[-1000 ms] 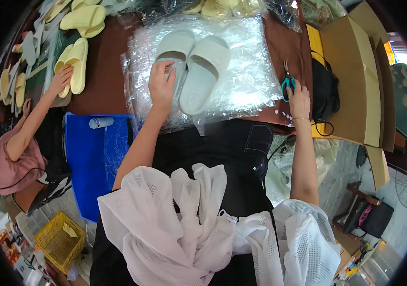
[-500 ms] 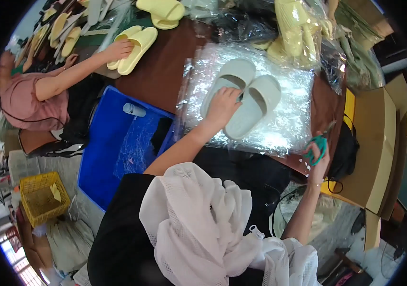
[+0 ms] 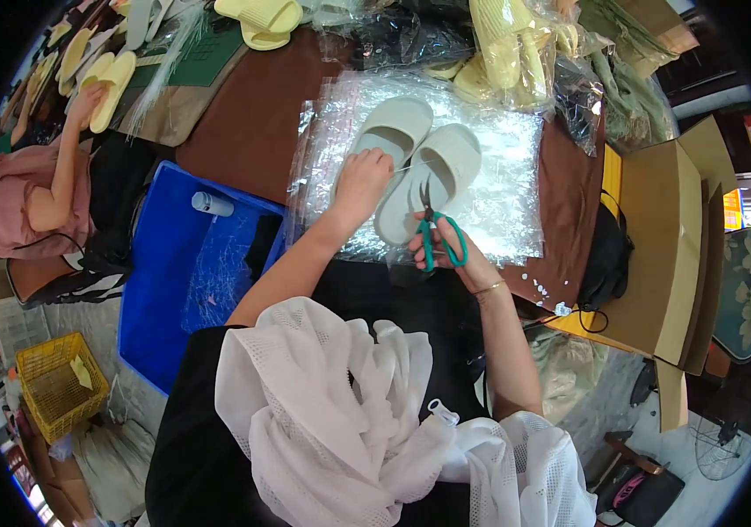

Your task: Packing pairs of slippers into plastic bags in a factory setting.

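Note:
A pair of pale grey slippers lies side by side on a stack of clear plastic bags. Over the left slipper, my left hand is closed, its curled fingers gripping by the slipper's inner edge. From near its fingertips a thin pale strand runs across toward the right slipper; whether the fingers pinch it too is unclear. My right hand grips green-handled scissors. Their blades are parted and point away from me, above the right slipper's footbed and close to the strand.
Left of the brown table stands a blue bin with clear strands and a white cylinder inside. Bagged yellow slippers lie at the back. An open cardboard box is at right. A co-worker handles yellow slippers at far left.
My right hand has brought the scissors from the table's right edge to the slippers, blades now spread. My left hand stays at the left slipper. The co-worker's yellow slippers have moved farther left.

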`<action>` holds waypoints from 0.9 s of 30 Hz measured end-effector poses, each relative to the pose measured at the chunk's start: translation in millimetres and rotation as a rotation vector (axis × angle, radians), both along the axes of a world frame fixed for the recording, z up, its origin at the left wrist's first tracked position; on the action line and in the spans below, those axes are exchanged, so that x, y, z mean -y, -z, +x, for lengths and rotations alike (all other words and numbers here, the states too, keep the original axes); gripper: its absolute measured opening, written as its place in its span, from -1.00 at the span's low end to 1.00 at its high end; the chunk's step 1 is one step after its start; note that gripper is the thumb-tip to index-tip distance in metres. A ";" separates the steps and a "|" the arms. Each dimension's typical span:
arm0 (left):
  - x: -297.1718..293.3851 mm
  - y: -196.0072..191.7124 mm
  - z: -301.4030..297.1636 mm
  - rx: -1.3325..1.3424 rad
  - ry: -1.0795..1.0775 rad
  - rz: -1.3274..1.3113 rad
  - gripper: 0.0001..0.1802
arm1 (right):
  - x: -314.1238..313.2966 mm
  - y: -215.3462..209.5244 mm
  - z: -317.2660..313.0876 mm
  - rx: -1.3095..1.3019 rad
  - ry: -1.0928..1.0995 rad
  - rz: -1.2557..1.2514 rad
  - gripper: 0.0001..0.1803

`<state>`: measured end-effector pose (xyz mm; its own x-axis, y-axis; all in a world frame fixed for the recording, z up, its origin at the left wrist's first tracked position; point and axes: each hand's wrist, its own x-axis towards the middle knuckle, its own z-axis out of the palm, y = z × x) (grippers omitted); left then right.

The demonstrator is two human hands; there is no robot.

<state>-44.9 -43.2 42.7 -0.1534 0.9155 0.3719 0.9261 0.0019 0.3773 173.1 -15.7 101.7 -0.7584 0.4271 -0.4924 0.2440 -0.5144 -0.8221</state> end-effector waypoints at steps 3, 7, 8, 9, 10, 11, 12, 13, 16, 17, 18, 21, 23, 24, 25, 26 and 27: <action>4.9 -11.4 5.7 0.060 0.021 0.163 -0.95 | -0.6 1.1 -8.0 0.046 -0.014 -0.012 -0.35; 10.1 -22.6 9.8 0.124 0.049 0.200 -0.94 | -6.8 -6.1 -26.0 0.095 0.003 0.047 -0.37; 9.8 -23.5 10.8 0.148 0.054 0.213 -0.93 | -7.2 -6.5 -29.8 0.082 0.061 0.044 -0.46; 9.2 -23.8 10.9 0.170 0.055 0.226 -0.93 | -8.7 -6.3 -32.3 0.066 0.117 0.042 -0.54; 8.4 -24.0 11.5 0.170 0.057 0.225 -0.93 | -11.6 -4.0 -31.6 0.066 0.118 0.041 -0.54; 7.1 -24.2 12.5 0.207 0.054 0.231 -0.93 | -15.1 -0.1 -28.5 0.056 0.110 0.069 -0.57; 7.5 -23.5 12.0 0.243 0.046 0.234 -0.93 | -16.3 0.5 -27.5 0.046 0.097 0.094 -0.60; 7.5 -22.7 10.4 0.244 0.046 0.229 -0.93 | -16.1 0.3 -24.6 0.046 0.097 0.090 -0.60; 20.1 -28.6 -0.1 0.295 0.037 0.270 -0.94 | -10.7 -4.5 -10.8 0.066 0.135 0.147 -0.62; 31.9 -36.3 -1.5 0.426 -0.074 0.306 -0.95 | -11.6 -5.5 -0.8 0.112 0.200 0.302 -0.62; 46.0 -46.2 -4.0 0.555 -0.185 0.344 -0.95 | -13.9 -8.3 10.7 0.155 0.265 0.460 -0.61; 107.4 -54.7 -41.5 0.484 -0.408 0.425 -0.95 | -32.3 -20.3 49.3 0.524 0.372 1.012 -0.57; 145.2 -58.3 -58.1 0.422 -0.533 0.415 -0.95 | -57.3 -4.3 98.1 0.648 0.465 1.258 -0.61; 168.8 -49.6 -70.7 0.354 -0.589 0.383 -0.94 | -66.6 -5.9 113.7 0.837 0.420 1.316 -0.63; 192.2 -38.4 -80.3 0.316 -0.674 0.324 -0.93 | -73.7 -5.2 124.4 0.994 0.383 1.283 -0.65; 217.5 -27.6 -90.3 0.312 -0.711 0.282 -0.94 | -82.4 -0.5 135.0 1.086 0.314 1.301 -0.63; 239.8 -17.0 -97.9 0.259 -0.775 0.217 -0.93 | -90.9 4.8 145.5 1.178 0.245 1.318 -0.61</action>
